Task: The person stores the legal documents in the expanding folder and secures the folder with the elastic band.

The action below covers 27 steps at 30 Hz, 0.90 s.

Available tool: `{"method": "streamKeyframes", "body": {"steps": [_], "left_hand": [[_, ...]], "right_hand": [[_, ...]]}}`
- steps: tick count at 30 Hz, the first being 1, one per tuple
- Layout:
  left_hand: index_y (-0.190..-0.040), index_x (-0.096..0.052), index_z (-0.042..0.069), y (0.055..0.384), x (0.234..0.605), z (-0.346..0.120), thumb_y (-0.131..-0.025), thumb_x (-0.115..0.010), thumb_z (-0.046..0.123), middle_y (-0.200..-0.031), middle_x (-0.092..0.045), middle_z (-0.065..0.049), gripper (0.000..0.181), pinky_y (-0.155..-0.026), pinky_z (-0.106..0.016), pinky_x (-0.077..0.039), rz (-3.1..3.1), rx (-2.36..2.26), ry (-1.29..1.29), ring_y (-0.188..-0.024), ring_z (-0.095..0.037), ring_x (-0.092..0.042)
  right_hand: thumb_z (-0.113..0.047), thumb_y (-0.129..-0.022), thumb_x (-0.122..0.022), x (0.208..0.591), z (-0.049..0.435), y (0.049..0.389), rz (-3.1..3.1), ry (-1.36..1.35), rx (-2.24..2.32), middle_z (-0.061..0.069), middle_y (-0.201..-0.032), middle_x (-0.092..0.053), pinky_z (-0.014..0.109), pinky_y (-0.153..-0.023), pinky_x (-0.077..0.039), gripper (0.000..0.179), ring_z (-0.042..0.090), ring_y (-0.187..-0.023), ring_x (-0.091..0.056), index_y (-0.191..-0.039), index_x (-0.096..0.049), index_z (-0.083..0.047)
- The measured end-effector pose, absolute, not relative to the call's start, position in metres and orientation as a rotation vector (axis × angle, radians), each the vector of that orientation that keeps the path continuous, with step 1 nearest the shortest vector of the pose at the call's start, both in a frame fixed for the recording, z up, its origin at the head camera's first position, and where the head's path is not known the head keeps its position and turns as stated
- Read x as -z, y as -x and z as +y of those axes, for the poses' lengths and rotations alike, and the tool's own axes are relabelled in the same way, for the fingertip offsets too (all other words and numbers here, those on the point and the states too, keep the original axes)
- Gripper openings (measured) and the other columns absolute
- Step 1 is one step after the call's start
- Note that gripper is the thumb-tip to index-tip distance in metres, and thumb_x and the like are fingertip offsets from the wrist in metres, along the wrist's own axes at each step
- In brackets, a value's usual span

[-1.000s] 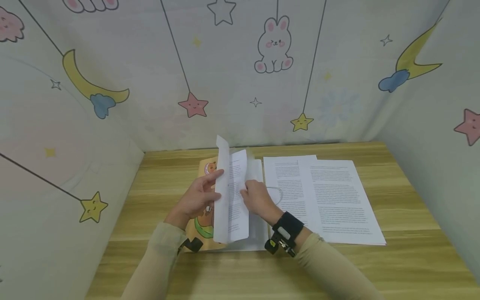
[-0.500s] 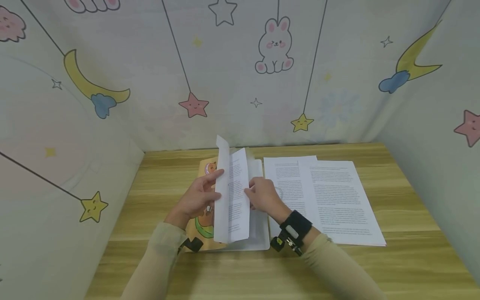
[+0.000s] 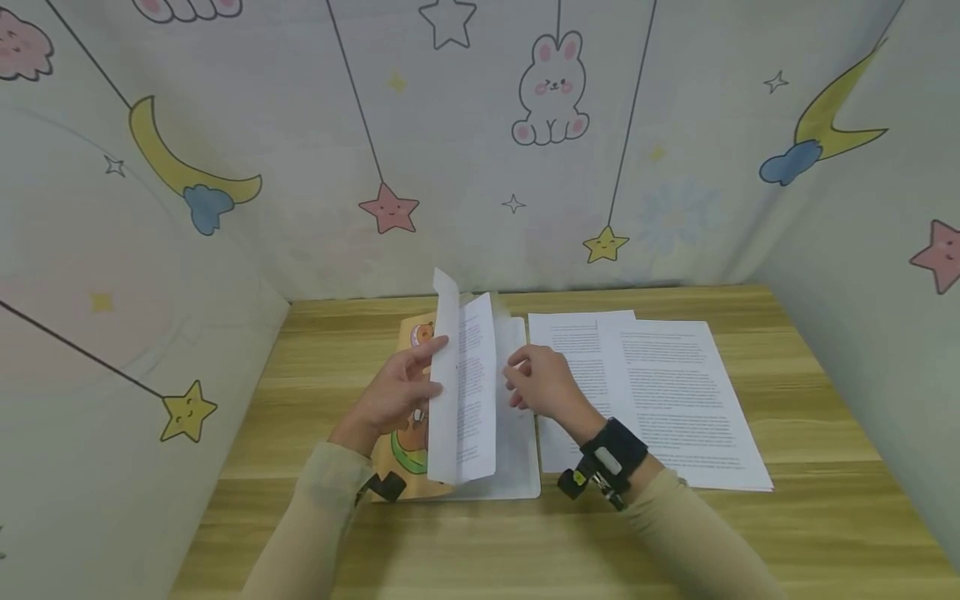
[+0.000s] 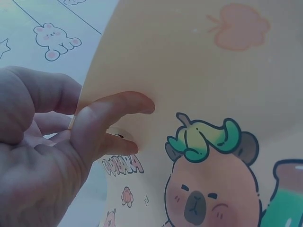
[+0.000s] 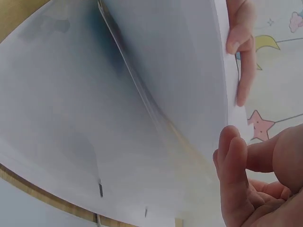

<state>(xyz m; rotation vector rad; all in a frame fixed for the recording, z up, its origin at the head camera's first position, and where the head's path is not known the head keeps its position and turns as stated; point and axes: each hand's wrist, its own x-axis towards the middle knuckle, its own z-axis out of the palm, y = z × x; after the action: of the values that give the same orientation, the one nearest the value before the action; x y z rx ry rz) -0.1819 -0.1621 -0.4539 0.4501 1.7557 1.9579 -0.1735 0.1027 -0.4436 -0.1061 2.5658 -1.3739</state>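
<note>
An orange folder with cartoon capybaras lies partly opened on the table. My left hand grips its raised cover, with digits on the orange side and others behind the edge. Inside stands a printed sheet, held upright beside the cover's white inner side. My right hand is just right of that sheet's free edge, fingers loosely bent with nothing visible between them. In the right wrist view its fingertips are close to a pale, translucent sleeve.
Two overlapping printed pages lie right of the folder on the wooden table. A white curtain with stars, moons and a rabbit rises at the back and sides.
My right hand has moved right, away from the printed sheet's edge, and its fingers have loosened. The sheet leans slightly further left. My left hand keeps its grip on the cover.
</note>
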Motion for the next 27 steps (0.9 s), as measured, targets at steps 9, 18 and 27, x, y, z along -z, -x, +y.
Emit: {"method": "streamKeyframes", "body": {"steps": [9,18,27], "left_hand": [[-0.168,-0.018,0.004,0.179,0.451,-0.162,-0.095,-0.050,-0.015,-0.166,-0.030,-0.027,0.082,-0.075,-0.035,-0.064,1.766,-1.957,-0.434,-0.130,-0.051,-0.054],[-0.167,-0.019,0.003,0.182,0.453,-0.163,-0.094,-0.050,-0.015,-0.166,-0.032,-0.026,0.081,-0.067,-0.028,-0.061,1.776,-1.952,-0.434,-0.126,-0.049,-0.056],[-0.167,-0.019,0.002,0.182,0.452,-0.164,-0.094,-0.050,-0.016,-0.165,-0.032,-0.027,0.081,-0.075,-0.034,-0.063,1.755,-1.967,-0.441,-0.129,-0.051,-0.053]], "right_hand": [[-0.024,-0.103,-0.064,0.446,0.124,0.177,2.643,0.210,1.375,0.012,-0.100,-0.077,0.031,-0.063,-0.053,0.033,0.027,-0.081,-0.073,-0.128,-0.068,-0.003],[-0.028,-0.103,-0.064,0.449,0.152,0.177,2.705,0.181,1.367,0.013,-0.116,-0.074,0.046,-0.088,-0.059,0.035,0.030,-0.108,-0.071,-0.128,-0.069,-0.004],[-0.028,-0.104,-0.063,0.458,0.184,0.179,2.770,0.070,1.302,0.019,-0.125,-0.071,0.054,-0.099,-0.054,0.039,0.038,-0.119,-0.066,-0.132,-0.066,-0.001]]}}
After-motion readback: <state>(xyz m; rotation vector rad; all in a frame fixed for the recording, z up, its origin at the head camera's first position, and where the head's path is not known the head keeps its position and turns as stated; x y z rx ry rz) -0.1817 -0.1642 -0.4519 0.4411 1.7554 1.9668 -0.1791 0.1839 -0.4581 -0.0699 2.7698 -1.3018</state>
